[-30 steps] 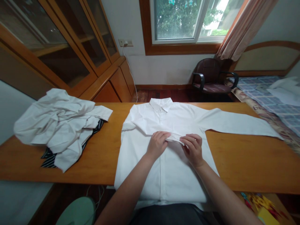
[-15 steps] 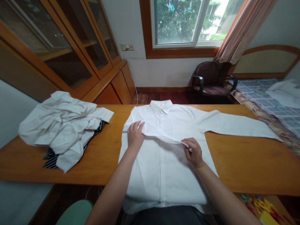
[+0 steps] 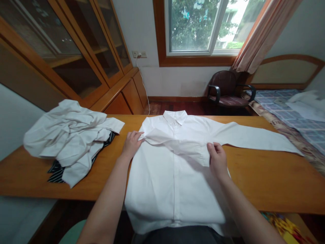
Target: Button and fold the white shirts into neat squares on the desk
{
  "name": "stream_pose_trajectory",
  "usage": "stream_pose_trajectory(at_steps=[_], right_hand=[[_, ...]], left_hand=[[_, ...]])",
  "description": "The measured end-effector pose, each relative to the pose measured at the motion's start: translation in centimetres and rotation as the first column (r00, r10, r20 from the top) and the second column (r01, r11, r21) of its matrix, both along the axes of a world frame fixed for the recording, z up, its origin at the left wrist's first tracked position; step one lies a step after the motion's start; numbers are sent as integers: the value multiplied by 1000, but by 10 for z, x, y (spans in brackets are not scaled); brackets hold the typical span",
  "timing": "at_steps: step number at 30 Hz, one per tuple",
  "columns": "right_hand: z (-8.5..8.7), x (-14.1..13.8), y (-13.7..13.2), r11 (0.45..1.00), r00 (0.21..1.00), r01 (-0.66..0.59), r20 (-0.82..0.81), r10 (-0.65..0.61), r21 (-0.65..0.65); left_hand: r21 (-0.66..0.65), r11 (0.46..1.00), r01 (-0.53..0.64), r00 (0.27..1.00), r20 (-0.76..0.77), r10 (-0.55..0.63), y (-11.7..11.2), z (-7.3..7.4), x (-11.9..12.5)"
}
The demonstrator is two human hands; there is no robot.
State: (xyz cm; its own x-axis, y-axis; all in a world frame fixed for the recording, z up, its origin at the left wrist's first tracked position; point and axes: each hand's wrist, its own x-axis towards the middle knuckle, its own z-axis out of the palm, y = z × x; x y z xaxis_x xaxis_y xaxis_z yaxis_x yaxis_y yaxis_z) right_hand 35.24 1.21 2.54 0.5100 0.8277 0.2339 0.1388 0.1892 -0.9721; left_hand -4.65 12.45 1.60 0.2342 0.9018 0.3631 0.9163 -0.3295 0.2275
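Across the middle of the long orange-brown wooden table [image 3: 269, 183], passage is blocked from far edge to near edge by a white long-sleeved cloth shirt [image 3: 154, 189]. Between it and the crumpled white cloth heap [image 3: 66, 130] by the left end, a strip of bare wood is left — crossed by the left hand [image 3: 132, 144] and left forearm [image 3: 105, 201]. Room is offered toward the near right corner — bounded by the flat outstretched sleeve [image 3: 261, 138] and the right forearm [image 3: 247, 206]. Over the shirt, the way is obstructed by the right hand [image 3: 218, 159].

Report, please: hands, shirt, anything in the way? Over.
Left hand pinching white shirt near its side. Right hand holding sleeve across shirt. Crumpled white cloth to the left, apart from shirt.
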Motion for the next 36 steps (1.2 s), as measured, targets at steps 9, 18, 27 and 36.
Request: stream_pose_trajectory(at_steps=[9,18,27,36], right_hand=[[33,16,-6,976,976,-177,-108,191,126],[33,64,-18,435,443,-896,-165,881,-86],[27,29,-17,344,529,-693,-124,839,-634],[21,-9,-20,419,508,-535,116,853,-734]], left_hand=[[-5,999,-49,996,72,49,-5,-8,-22],[-51,996,-71,994,74,75,-3,-21,-35],[-3,996,-91,989,113,91,-4,-30,-35],[-190,938,-290,906,261,333,-4,-27,-28]])
